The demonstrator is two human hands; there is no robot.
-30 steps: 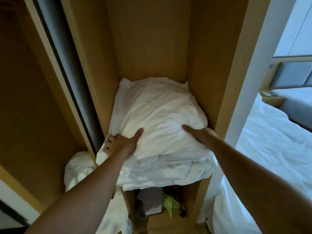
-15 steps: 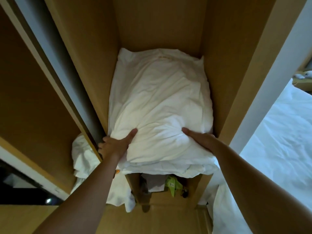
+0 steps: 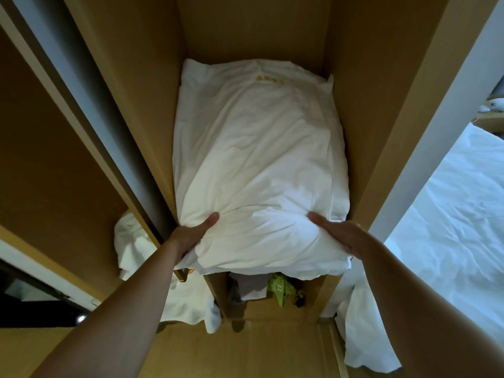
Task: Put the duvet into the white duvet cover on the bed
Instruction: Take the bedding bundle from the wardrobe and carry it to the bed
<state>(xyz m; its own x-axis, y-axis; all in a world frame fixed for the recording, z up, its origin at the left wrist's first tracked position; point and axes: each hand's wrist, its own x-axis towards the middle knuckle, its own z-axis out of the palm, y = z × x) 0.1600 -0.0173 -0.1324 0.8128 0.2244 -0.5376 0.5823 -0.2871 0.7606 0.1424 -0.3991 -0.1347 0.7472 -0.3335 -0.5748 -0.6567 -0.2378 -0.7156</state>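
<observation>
- Left hand [image 3: 191,238] grips white duvet [image 3: 259,165] at its near-left corner, thumb on top.
- Right hand [image 3: 339,236] clamps the near-right corner likewise.
- Duvet lies bundled inside wardrobe [image 3: 371,105]; bed [image 3: 450,219] to the right.

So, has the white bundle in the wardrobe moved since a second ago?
No: the white bundle still reaches the rear panel and overhangs the green packet below.

We see a wardrobe shelf [image 3: 362,148] carrying a folded white duvet [image 3: 256,159], which fills it wall to wall and overhangs its front edge. In the compartment below lie a green packet [image 3: 281,291] and a grey cloth [image 3: 252,286]. To the right, the bed [image 3: 485,268] carries a wrinkled white cover [image 3: 441,208].
</observation>
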